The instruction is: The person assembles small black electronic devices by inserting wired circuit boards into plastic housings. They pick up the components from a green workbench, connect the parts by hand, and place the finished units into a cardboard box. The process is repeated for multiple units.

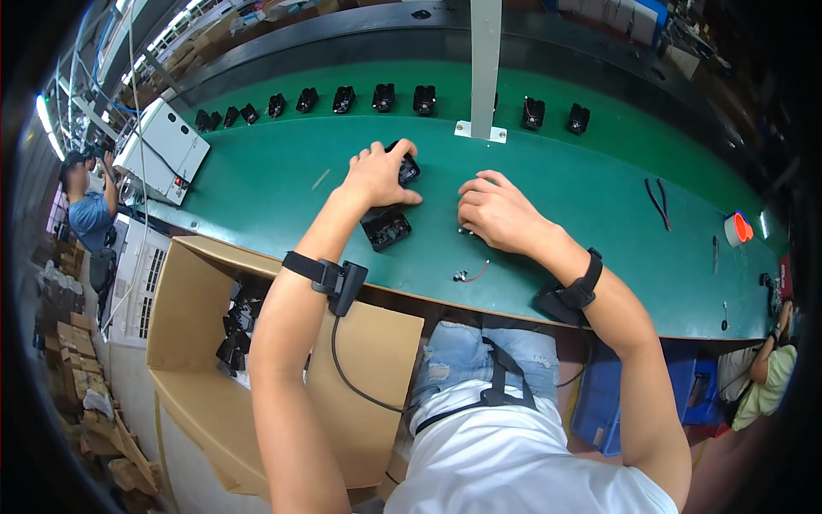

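My left hand [377, 178] is closed around a black plastic housing [410, 170], with the thumb at its near end and the fingers over its far end. Just nearer to me lies a second black housing [388, 231], its hollow inside facing up. To the right, my right hand [503, 214] is low over the green bench, its fingers curled together. Tiny pale bits peek out under those fingertips; what they hold is mostly hidden. Between my arms, a small part with a red wire [462, 276] rests on the bench.
Several black housings [384, 98] stand in a row along the green bench's [565, 287] far side, behind a grey post [485, 73]. Pliers [658, 204] and an orange-and-white roll [737, 228] lie right. A cardboard box [184, 317] of black parts stands near left, beside a white machine [163, 152].
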